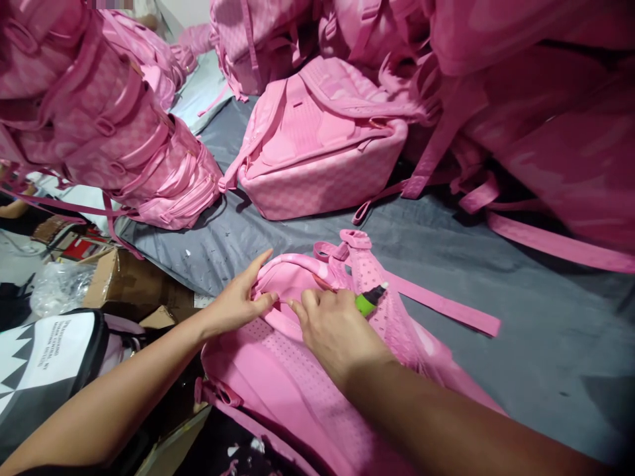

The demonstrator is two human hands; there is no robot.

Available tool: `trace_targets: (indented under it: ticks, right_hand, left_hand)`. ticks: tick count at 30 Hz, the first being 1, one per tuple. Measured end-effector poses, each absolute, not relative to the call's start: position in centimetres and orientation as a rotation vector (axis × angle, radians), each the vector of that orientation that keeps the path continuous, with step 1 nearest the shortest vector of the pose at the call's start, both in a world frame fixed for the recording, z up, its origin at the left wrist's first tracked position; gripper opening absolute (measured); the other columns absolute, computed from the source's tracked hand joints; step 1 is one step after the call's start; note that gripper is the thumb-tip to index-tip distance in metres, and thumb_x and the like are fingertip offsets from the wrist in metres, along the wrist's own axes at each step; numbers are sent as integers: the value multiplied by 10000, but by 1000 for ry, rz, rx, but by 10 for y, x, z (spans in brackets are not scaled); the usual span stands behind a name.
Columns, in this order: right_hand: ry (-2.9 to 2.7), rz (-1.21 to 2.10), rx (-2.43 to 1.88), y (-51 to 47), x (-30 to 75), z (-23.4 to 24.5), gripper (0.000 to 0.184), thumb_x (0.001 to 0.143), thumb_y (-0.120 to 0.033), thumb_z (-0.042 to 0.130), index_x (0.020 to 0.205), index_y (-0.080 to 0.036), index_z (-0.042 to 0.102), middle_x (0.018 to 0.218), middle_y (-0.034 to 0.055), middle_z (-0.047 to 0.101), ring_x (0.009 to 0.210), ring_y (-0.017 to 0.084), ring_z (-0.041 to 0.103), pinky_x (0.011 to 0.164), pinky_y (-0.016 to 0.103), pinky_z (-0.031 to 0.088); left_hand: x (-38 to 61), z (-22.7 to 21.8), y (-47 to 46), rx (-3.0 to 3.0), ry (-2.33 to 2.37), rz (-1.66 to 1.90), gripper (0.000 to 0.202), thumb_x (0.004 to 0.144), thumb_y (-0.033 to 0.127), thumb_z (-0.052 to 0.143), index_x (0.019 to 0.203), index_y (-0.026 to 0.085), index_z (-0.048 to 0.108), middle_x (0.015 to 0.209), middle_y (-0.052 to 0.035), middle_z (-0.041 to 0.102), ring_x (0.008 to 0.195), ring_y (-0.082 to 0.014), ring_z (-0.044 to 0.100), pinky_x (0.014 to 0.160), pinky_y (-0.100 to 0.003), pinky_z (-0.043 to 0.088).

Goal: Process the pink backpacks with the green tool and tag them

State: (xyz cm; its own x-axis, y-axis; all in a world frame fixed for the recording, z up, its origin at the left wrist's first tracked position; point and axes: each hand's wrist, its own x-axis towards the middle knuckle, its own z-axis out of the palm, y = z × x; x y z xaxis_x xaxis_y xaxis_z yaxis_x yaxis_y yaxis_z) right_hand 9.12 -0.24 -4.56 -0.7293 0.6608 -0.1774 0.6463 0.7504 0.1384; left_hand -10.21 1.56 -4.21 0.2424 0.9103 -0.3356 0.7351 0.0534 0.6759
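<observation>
A pink backpack (278,370) lies in front of me with its mesh-covered back panel and straps facing up. My left hand (243,297) grips the rim of its top opening, thumb on the near side and fingers behind the edge. Close beside it, my right hand (337,330) is closed, its thumb and forefinger at the same rim. From the far side of that fist sticks out a green tool with a black, pale-tipped end (370,301); the rest is hidden in my palm, so its kind is unclear. A loose pink strap (446,304) trails to the right.
Another pink backpack (322,158) lies on the grey-covered table (536,357). A stack of pink backpacks (114,125) leans at the left, and more are piled at the right (555,132). Below left are a cardboard box (133,281) and a black-and-white bag (49,357).
</observation>
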Motion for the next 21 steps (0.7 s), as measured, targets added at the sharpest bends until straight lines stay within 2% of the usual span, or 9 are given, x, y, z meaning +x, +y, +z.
trace_targets:
  ticks: [2,6,10,11,13,16,18,21]
  right_hand:
    - [2750,91,1062,-3,92,-44,296,858,-68,417,979,-142,676,770,111,541,682,260,560,564,355,350]
    - [2772,77,1121,-4,91,-40,281,854,-56,426,934,-138,683,764,117,551,683,265,570,576,363,358]
    - [2749,124,1136,-5,88,-40,292,837,-37,425,899,-150,687,755,116,560,669,260,570,565,355,347]
    - [2732,110,1128,-4,87,-39,284,831,-38,434,896,-149,687,757,122,565,668,265,573,561,356,346]
    - [2696,51,1110,-2,86,-39,269,828,-49,457,916,-151,690,776,134,584,673,272,583,561,361,351]
    - [2647,-1,1108,0,86,-37,282,845,-75,481,1012,-175,685,824,132,611,677,258,597,574,363,367]
    - [2643,28,1103,0,86,-37,308,855,-85,484,1080,-188,666,837,120,612,684,254,603,584,363,372]
    - [2666,86,1119,-3,87,-40,316,857,-71,476,1092,-174,660,818,104,605,675,251,601,580,362,368]
  left_hand:
    - [-99,-35,21,1673,1529,159,894,823,326,601,1540,136,102,1601,-144,183,1443,-278,272,1169,-405,284]
    - [-98,-29,28,1682,1575,-41,1013,803,328,606,1540,115,-56,1602,-191,130,1391,-304,369,1130,-419,336]
    - [-99,-28,32,1742,1537,-148,1123,795,414,633,1511,67,-160,1588,-243,127,1446,-305,268,1138,-419,308]
    - [-97,-27,33,1750,1541,-183,1139,790,419,641,1507,58,-166,1578,-257,148,1442,-305,275,1130,-416,315]
    - [-93,-26,35,1758,1597,-263,1129,789,383,644,1506,47,-161,1523,-281,281,1380,-307,383,1074,-401,376]
    - [-85,-26,33,1807,1728,-317,1081,789,303,625,1512,50,-138,1308,-254,535,1135,-286,589,891,-355,477]
    - [-83,-28,30,1873,1751,-276,1053,797,283,604,1516,70,-135,1184,-206,605,998,-259,629,799,-331,485]
    - [-84,-30,25,1930,1730,-203,1008,814,269,565,1521,96,-132,1065,-140,631,902,-225,628,760,-315,476]
